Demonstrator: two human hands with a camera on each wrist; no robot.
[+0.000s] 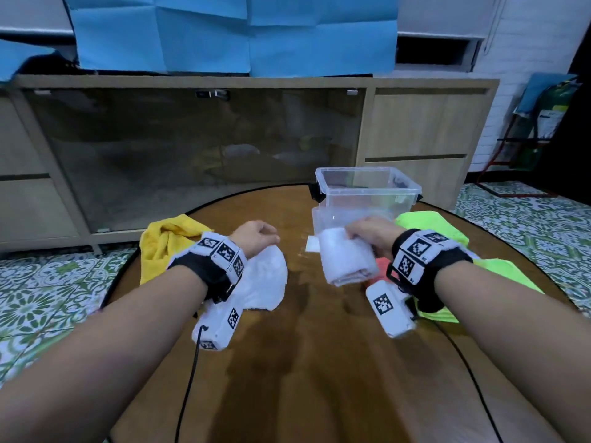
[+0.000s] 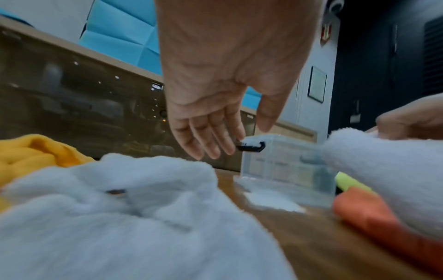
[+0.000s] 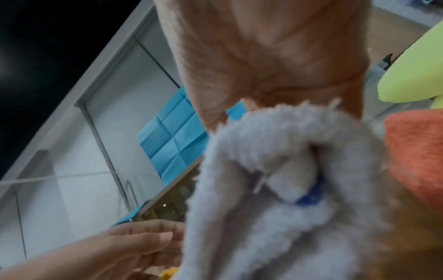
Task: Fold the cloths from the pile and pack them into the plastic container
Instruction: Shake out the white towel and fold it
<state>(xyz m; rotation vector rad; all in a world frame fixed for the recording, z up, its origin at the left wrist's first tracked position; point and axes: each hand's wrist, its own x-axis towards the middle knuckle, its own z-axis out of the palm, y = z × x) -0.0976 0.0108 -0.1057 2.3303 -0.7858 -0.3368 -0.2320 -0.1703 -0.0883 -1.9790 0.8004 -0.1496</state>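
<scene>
My right hand (image 1: 371,233) grips a folded white cloth (image 1: 347,259) above the table, just in front of the clear plastic container (image 1: 367,195). In the right wrist view the same folded cloth (image 3: 275,189) fills the lower half under my palm. My left hand (image 1: 256,236) hovers with straight relaxed fingers (image 2: 206,136) and holds nothing, over a second white cloth (image 1: 265,282) lying loose on the table. A yellow cloth (image 1: 166,247) lies to the left. Green cloths (image 1: 428,225) and an orange cloth (image 2: 374,214) lie to the right.
The round wooden table (image 1: 303,362) carries everything; the container's lid (image 1: 319,220) lies under or beside it. A low cabinet with a glass front (image 1: 192,148) stands behind. Patterned floor tiles (image 1: 527,225) surround the table. Cables run from both wrist cameras toward me.
</scene>
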